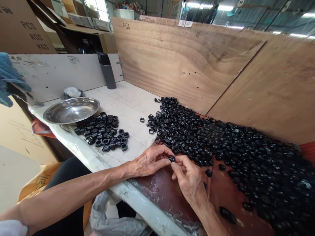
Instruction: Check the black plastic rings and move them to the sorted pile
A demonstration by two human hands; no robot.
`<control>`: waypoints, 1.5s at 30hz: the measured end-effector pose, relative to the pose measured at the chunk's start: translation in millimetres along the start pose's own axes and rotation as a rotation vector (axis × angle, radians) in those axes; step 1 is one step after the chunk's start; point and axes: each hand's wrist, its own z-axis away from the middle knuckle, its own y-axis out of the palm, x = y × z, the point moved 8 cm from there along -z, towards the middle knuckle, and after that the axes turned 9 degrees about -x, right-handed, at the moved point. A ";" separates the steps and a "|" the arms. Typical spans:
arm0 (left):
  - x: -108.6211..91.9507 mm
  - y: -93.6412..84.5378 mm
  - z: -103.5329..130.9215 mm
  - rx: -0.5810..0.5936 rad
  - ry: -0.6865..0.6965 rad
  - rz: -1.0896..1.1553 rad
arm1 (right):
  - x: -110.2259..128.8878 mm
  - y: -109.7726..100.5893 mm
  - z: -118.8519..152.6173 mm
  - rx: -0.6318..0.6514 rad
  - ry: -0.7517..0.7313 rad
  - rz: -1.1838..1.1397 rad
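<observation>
A small black part (171, 158) is pinched between the fingertips of both hands, above the dark red surface (162, 191) near the table's front edge. My left hand (154, 160) holds it from the left with thumb and forefinger. From the right, my right hand (188, 172) grips the same part, its fingers curled. Just beyond the hands begins a large heap of black rings and caps (192, 134), spreading along the wooden board to the right. A smaller pile of black pieces (105, 132) lies on the white tiled surface at the left.
A steel bowl (71, 110) sits behind the small pile. Farther back stands a dark bottle (107, 72). A tall plywood board (187, 62) borders the back. Near my right wrist lies a black object (227, 214). A grey bag (115, 223) hangs below the front edge.
</observation>
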 end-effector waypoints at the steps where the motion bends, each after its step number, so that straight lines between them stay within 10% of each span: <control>1: -3.5 -1.1 1.0 0.027 0.045 -0.066 | 0.0 2.1 0.3 0.042 0.001 0.051; 6: -3.0 -28.4 14.9 0.210 0.202 -0.677 | 7.1 -27.5 -4.4 0.078 -0.100 0.488; 12: -6.4 -57.7 13.1 0.057 0.256 -1.166 | -11.5 -90.1 -8.5 0.130 0.120 1.015; 21: 14.8 16.3 -30.2 0.048 0.171 -1.063 | -16.8 -53.4 -10.3 0.202 -0.047 0.718; 33: -0.4 13.7 -12.2 -0.044 0.184 -0.444 | -11.1 -39.4 -16.9 0.054 0.154 -0.058; 45: 9.2 4.0 -16.1 -0.075 -0.198 0.013 | 2.4 -34.7 -10.5 -0.050 0.009 -0.102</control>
